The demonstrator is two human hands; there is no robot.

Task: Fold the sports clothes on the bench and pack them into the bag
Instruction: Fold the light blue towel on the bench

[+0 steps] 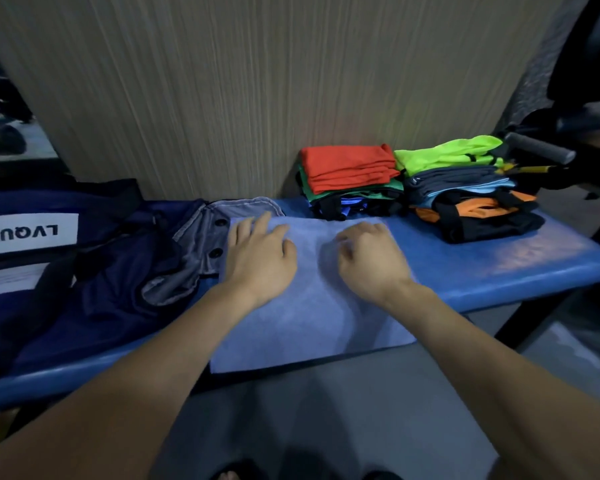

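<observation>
A light blue cloth (309, 313) lies spread flat on the blue bench (499, 268), its near edge hanging over the front. My left hand (260, 258) rests flat on its far left part, fingers straight. My right hand (371, 258) lies on the cloth's far right part with fingers bent down onto the fabric; whether it pinches the cloth is unclear. A dark blue bag (66, 258) with a white LVQUE label lies at the left. A grey garment with black buttons (201, 247) lies beside the bag.
Two piles of folded clothes stand at the back right: one topped with red (347, 168), one topped with neon green (454, 154). A wood-grain wall rises behind the bench. Black equipment with a grey handle (537, 147) is at the far right. Grey floor lies below.
</observation>
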